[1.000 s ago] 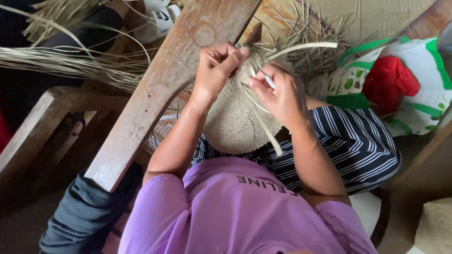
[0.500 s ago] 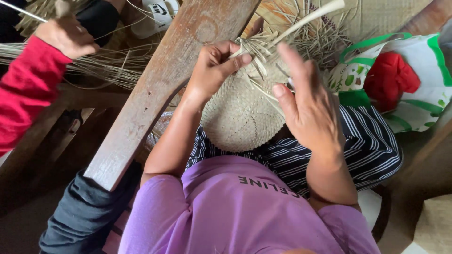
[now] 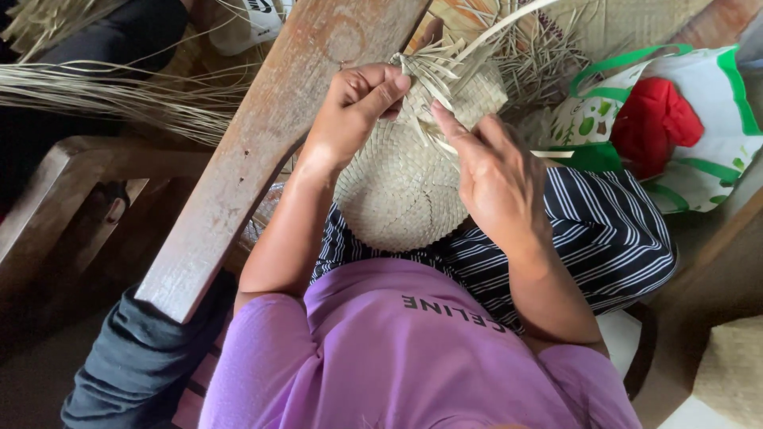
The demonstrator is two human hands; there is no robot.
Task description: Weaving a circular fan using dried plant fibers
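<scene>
Left hand (image 3: 358,107) pinches loose strips at the rim of a round woven straw piece (image 3: 401,187) held over the lap. Right hand (image 3: 497,179) touches the strips, fingers extended. A wooden beam (image 3: 270,151) runs alongside.

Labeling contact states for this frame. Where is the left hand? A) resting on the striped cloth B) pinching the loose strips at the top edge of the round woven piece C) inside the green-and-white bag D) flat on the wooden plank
B: the left hand is closed on the loose strips at the upper rim of the round woven piece, beside the wooden plank rather than on it.
</scene>
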